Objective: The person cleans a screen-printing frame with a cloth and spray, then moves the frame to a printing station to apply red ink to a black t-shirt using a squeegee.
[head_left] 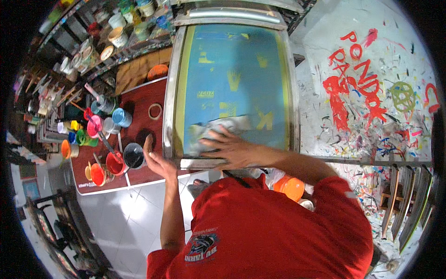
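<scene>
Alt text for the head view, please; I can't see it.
A person's right hand, fingers spread, rests on a crumpled pale cloth on a blue screen. The open left hand is by the screen's near left corner, beside colourful pots on a dark red table.

I'm looking in on a screen-printing workshop now: stencilled mesh screen (pixel 241 88) up front, open colour pots (pixel 115 163), container-crammed shelves (pixel 134 49), paint-splattered white surface (pixel 320 135).
</scene>
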The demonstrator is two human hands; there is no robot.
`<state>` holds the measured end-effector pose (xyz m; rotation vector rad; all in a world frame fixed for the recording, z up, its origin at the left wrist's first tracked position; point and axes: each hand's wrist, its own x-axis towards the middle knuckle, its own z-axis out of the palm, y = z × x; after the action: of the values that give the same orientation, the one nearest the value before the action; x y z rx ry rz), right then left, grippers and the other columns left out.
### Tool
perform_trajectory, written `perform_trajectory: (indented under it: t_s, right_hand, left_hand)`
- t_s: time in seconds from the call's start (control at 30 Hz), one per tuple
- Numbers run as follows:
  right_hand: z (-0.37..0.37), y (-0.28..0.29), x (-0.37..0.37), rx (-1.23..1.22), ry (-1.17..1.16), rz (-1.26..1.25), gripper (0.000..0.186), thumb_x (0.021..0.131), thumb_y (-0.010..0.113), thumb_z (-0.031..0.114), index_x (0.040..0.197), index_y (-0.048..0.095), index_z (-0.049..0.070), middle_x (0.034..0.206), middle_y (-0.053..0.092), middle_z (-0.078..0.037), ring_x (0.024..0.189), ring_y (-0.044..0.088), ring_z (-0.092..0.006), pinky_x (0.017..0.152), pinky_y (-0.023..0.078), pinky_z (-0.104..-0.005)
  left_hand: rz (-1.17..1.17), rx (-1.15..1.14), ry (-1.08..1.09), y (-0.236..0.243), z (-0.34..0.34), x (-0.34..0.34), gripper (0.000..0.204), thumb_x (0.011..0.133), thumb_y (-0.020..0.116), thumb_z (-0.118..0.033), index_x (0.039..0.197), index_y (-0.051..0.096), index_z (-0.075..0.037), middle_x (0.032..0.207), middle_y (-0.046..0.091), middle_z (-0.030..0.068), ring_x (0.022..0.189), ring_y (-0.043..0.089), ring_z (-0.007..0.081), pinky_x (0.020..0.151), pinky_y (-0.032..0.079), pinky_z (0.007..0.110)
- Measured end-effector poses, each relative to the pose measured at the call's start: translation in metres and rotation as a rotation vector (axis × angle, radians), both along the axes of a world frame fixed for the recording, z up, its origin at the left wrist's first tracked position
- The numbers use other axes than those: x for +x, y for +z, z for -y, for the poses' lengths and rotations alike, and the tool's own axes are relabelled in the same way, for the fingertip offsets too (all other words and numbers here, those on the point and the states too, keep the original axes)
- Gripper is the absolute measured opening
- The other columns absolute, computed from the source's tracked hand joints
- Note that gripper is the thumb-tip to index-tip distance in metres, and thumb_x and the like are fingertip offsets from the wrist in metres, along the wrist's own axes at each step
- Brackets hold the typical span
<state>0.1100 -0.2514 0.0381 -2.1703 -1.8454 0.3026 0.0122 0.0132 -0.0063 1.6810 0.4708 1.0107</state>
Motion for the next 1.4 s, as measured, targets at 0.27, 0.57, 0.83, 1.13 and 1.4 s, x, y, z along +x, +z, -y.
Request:
perform_trajectory:
  t_s: [0.27, 0.57, 0.83, 1.13, 1.4]
  right_hand:
    - [0.114, -0.030, -0.022, -0.045, -0.768, 0.239, 0.085, 0.091, 0.059, 0.064, 0.157, 0.037, 0.016, 0.169, 0.005, -0.020, 0.153, -0.006, -0.0508, 0.118, 0.006, -0.0708]
    - [-0.008, -0.020, 0.046, -0.129, -0.725, 0.126, 0.077, 0.093, 0.059, 0.062, 0.155, 0.040, 0.020, 0.169, 0.010, -0.015, 0.154, -0.002, -0.0476, 0.117, 0.007, -0.0724]
    - [0.092, -0.026, 0.119, -0.089, -1.160, 0.135, 0.078, 0.097, 0.044, 0.069, 0.161, 0.027, 0.029, 0.169, 0.009, -0.017, 0.155, -0.002, -0.0464, 0.120, 0.005, -0.0675]
    - [0.022, -0.025, 0.083, 0.135, -0.831, 0.087, 0.077, 0.096, 0.044, 0.070, 0.159, 0.034, 0.026, 0.170, 0.012, -0.013, 0.155, -0.001, -0.0432, 0.121, 0.007, -0.0653]
    - [0.065, -0.011, 0.312, -0.015, -1.351, 0.059, 0.090, 0.092, 0.028, 0.082, 0.162, 0.026, 0.025, 0.170, 0.009, -0.016, 0.154, -0.004, -0.0481, 0.120, 0.003, -0.0686]
  left_hand:
    - [-0.024, 0.070, 0.090, 0.006, 0.000, 0.000, 0.063, 0.110, 0.031, -0.044, 0.130, 0.057, 0.010, 0.128, 0.063, 0.0246, 0.120, 0.060, 0.0353, 0.109, 0.042, 0.046]
    - [-0.062, 0.067, -0.038, 0.012, 0.003, 0.003, 0.055, 0.111, 0.030, -0.034, 0.131, 0.056, 0.011, 0.130, 0.062, 0.0240, 0.123, 0.058, 0.0334, 0.111, 0.040, 0.044]
    - [-0.095, 0.046, -0.009, 0.013, 0.005, 0.003, 0.061, 0.111, 0.029, -0.040, 0.131, 0.055, 0.011, 0.131, 0.061, 0.0241, 0.125, 0.057, 0.0335, 0.111, 0.041, 0.045]
    - [-0.111, -0.009, -0.015, 0.012, 0.003, -0.003, 0.064, 0.111, 0.030, -0.047, 0.137, 0.051, 0.007, 0.138, 0.057, 0.0216, 0.128, 0.055, 0.0324, 0.113, 0.040, 0.045]
    - [-0.164, 0.038, 0.002, 0.009, 0.002, 0.004, 0.064, 0.110, 0.031, -0.043, 0.133, 0.051, 0.012, 0.132, 0.059, 0.0262, 0.125, 0.057, 0.0356, 0.112, 0.041, 0.047]
